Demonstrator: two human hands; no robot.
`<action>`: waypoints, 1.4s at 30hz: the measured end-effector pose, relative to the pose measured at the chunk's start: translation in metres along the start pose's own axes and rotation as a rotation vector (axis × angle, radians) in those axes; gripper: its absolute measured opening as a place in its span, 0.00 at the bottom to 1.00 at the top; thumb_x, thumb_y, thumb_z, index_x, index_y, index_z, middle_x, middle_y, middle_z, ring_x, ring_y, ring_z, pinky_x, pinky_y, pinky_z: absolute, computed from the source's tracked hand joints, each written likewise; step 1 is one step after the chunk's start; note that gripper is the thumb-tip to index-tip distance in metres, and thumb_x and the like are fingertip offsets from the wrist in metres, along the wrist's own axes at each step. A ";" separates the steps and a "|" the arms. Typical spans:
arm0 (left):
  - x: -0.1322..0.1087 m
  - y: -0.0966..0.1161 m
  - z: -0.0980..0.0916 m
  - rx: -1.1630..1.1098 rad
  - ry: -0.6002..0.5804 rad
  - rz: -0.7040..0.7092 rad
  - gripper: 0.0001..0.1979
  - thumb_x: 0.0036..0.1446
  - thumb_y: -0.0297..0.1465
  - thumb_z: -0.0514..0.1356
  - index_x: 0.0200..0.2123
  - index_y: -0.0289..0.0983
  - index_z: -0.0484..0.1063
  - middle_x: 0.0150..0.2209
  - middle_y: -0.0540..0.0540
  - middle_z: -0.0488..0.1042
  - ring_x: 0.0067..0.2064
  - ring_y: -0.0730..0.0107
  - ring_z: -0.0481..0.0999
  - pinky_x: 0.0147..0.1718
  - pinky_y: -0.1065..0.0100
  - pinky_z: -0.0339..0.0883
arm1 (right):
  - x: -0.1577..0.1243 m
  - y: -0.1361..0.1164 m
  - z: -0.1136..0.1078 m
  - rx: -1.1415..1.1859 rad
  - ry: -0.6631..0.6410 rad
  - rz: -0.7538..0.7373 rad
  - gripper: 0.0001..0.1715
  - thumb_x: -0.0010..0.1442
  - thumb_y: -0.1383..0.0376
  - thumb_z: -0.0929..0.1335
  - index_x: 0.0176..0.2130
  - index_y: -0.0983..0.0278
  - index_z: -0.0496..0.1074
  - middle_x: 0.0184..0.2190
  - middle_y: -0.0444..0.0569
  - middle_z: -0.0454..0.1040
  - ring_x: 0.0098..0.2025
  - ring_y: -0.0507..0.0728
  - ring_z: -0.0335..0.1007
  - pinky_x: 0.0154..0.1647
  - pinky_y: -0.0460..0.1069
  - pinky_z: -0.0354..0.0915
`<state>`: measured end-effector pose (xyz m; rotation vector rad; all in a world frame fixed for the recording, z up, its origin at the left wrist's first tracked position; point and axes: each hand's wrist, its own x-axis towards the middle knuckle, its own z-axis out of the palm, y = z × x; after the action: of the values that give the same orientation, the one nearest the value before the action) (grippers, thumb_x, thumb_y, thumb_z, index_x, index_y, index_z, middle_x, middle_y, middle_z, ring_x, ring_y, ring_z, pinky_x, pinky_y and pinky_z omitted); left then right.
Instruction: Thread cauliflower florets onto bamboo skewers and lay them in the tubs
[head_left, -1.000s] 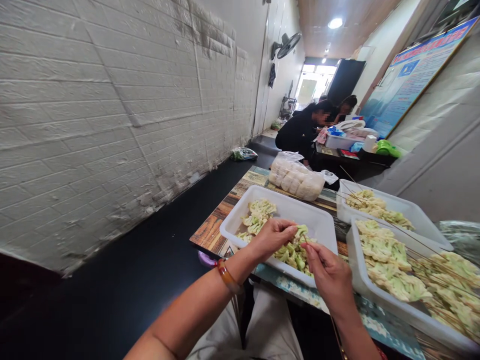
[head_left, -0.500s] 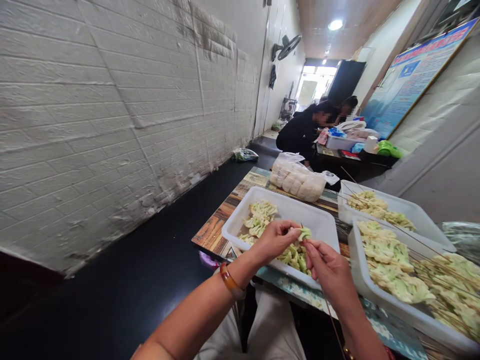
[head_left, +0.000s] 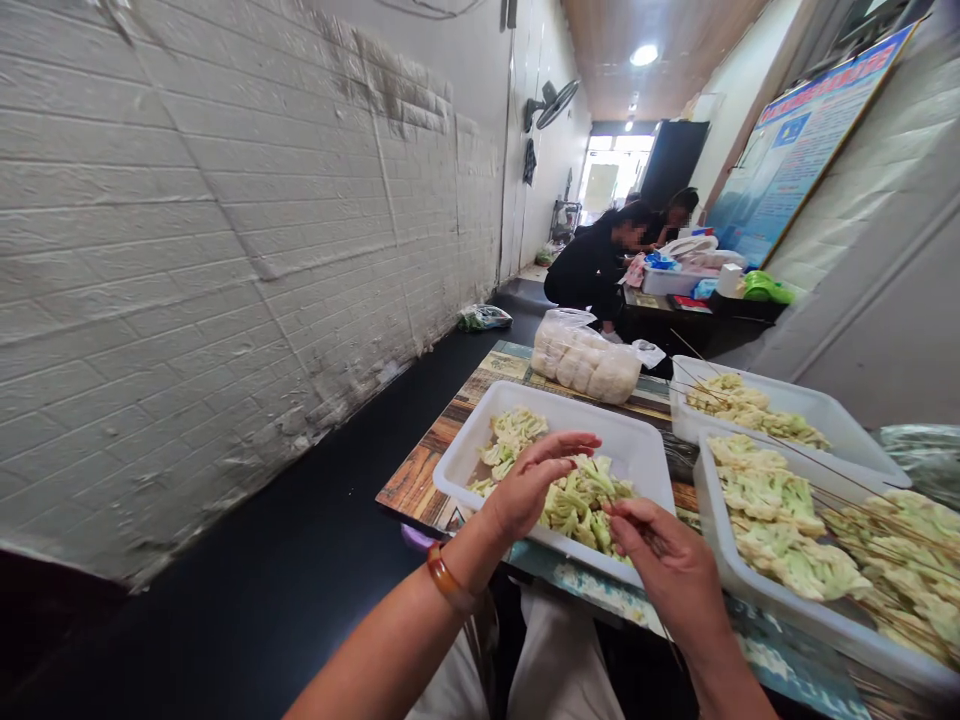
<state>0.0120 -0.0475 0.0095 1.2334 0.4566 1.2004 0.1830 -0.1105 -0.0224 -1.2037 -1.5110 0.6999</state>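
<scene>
My left hand (head_left: 532, 485) is open, its fingers stretched out over the near white tray (head_left: 649, 455), with a bangle on the wrist. Below it and to its right lie pale green cauliflower pieces (head_left: 577, 505); more cauliflower (head_left: 514, 435) rests at the tray's left side. At the tray's right edge my right hand (head_left: 667, 555) is closed in a pinch on a thin skewer (head_left: 670, 640), whose lower end runs down beneath the palm. Cauliflower shows right at these fingertips; whether it is on the skewer or lying in the tray, I cannot tell.
To the right, a second white tray (head_left: 709, 505) holds skewered cauliflower (head_left: 802, 560), and another tray (head_left: 855, 425) behind it holds more. A plastic bag of pale round pieces (head_left: 585, 360) sits at the table's back. Two people (head_left: 592, 265) crouch by a farther table.
My left hand has let go of the cauliflower piece by the skewer, moved left and opened. My right hand still pinches the skewer, slightly lower. The view has shifted a little.
</scene>
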 end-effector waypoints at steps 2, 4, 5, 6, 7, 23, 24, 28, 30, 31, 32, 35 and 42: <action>0.001 -0.002 -0.001 -0.008 -0.001 0.003 0.20 0.48 0.25 0.55 0.45 0.37 0.75 0.49 0.42 0.74 0.52 0.57 0.69 0.55 0.56 0.57 | 0.000 -0.005 -0.001 -0.083 -0.004 -0.081 0.09 0.59 0.60 0.68 0.36 0.61 0.76 0.34 0.49 0.77 0.30 0.53 0.72 0.31 0.46 0.68; 0.002 -0.004 -0.001 -0.010 -0.002 0.006 0.21 0.47 0.24 0.54 0.45 0.37 0.75 0.49 0.42 0.74 0.53 0.57 0.69 0.55 0.56 0.56 | 0.001 -0.011 -0.002 -0.134 0.011 -0.134 0.09 0.59 0.61 0.67 0.34 0.61 0.76 0.32 0.48 0.77 0.31 0.54 0.72 0.31 0.46 0.67; 0.002 -0.004 -0.001 -0.013 -0.002 0.009 0.21 0.47 0.24 0.54 0.46 0.36 0.75 0.49 0.41 0.74 0.53 0.57 0.69 0.56 0.55 0.56 | 0.002 -0.013 -0.002 -0.140 0.021 -0.142 0.09 0.59 0.61 0.67 0.33 0.61 0.76 0.32 0.48 0.77 0.31 0.54 0.72 0.30 0.46 0.67; 0.002 -0.003 -0.001 -0.018 -0.001 0.015 0.21 0.48 0.25 0.54 0.46 0.36 0.75 0.49 0.41 0.74 0.53 0.57 0.69 0.56 0.55 0.56 | 0.002 -0.014 -0.002 -0.136 0.025 -0.135 0.09 0.60 0.60 0.67 0.33 0.61 0.76 0.32 0.48 0.77 0.30 0.54 0.72 0.30 0.46 0.67; 0.002 -0.003 0.000 -0.020 -0.002 0.019 0.20 0.49 0.25 0.54 0.46 0.36 0.75 0.50 0.41 0.74 0.53 0.57 0.69 0.55 0.56 0.56 | 0.003 -0.014 -0.002 -0.123 0.024 -0.114 0.10 0.60 0.60 0.67 0.33 0.61 0.76 0.31 0.48 0.77 0.30 0.54 0.72 0.29 0.46 0.67; 0.006 -0.010 0.005 0.266 0.136 -0.177 0.17 0.49 0.42 0.64 0.34 0.34 0.76 0.31 0.48 0.72 0.34 0.72 0.65 0.37 0.70 0.57 | 0.011 -0.011 0.003 0.046 -0.027 0.129 0.18 0.60 0.53 0.65 0.38 0.64 0.75 0.21 0.43 0.71 0.19 0.51 0.66 0.21 0.45 0.64; 0.006 -0.011 0.005 0.278 0.147 -0.177 0.17 0.49 0.43 0.63 0.33 0.34 0.76 0.29 0.48 0.71 0.33 0.73 0.64 0.35 0.71 0.57 | 0.012 -0.012 0.003 0.040 -0.040 0.137 0.19 0.61 0.53 0.64 0.38 0.64 0.75 0.20 0.43 0.71 0.18 0.50 0.66 0.20 0.44 0.63; 0.008 -0.010 0.004 0.270 0.152 -0.171 0.17 0.52 0.44 0.61 0.30 0.34 0.72 0.26 0.51 0.66 0.30 0.75 0.61 0.33 0.72 0.55 | 0.014 -0.017 0.003 -0.042 -0.121 0.134 0.20 0.63 0.52 0.61 0.37 0.63 0.74 0.16 0.40 0.68 0.15 0.49 0.63 0.18 0.44 0.61; 0.008 -0.009 0.004 0.267 0.120 -0.175 0.17 0.53 0.44 0.60 0.29 0.34 0.70 0.25 0.52 0.64 0.30 0.75 0.59 0.33 0.72 0.54 | 0.014 -0.018 0.003 -0.090 -0.126 0.106 0.21 0.64 0.52 0.60 0.36 0.63 0.74 0.14 0.39 0.65 0.14 0.49 0.61 0.18 0.44 0.60; 0.009 -0.009 0.005 0.270 0.103 -0.179 0.17 0.54 0.44 0.59 0.28 0.34 0.69 0.25 0.52 0.62 0.29 0.76 0.58 0.32 0.72 0.53 | 0.014 -0.018 0.004 -0.110 -0.121 0.093 0.21 0.64 0.52 0.60 0.36 0.63 0.74 0.13 0.38 0.64 0.14 0.50 0.61 0.18 0.44 0.59; 0.008 -0.008 0.005 0.276 0.091 -0.182 0.17 0.54 0.44 0.59 0.28 0.34 0.69 0.24 0.52 0.61 0.29 0.76 0.58 0.31 0.72 0.53 | 0.014 -0.018 0.004 -0.129 -0.115 0.083 0.21 0.65 0.52 0.59 0.37 0.62 0.74 0.13 0.38 0.64 0.14 0.50 0.61 0.18 0.44 0.59; 0.008 -0.006 0.006 0.301 0.066 -0.190 0.19 0.53 0.45 0.59 0.26 0.33 0.68 0.23 0.53 0.59 0.28 0.76 0.55 0.30 0.72 0.51 | 0.011 -0.015 0.007 -0.202 -0.075 0.045 0.20 0.65 0.54 0.59 0.38 0.62 0.75 0.12 0.39 0.64 0.16 0.51 0.64 0.21 0.45 0.61; 0.006 -0.003 0.007 0.343 -0.011 -0.206 0.22 0.51 0.47 0.59 0.21 0.34 0.65 0.21 0.53 0.56 0.26 0.77 0.54 0.27 0.72 0.49 | 0.008 -0.008 0.010 -0.330 0.037 -0.087 0.20 0.64 0.56 0.60 0.35 0.62 0.76 0.28 0.48 0.78 0.28 0.55 0.73 0.31 0.47 0.65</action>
<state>0.0215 -0.0452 0.0110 1.4438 0.7860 0.9636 0.1714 -0.1044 -0.0153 -1.3766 -1.6816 0.3759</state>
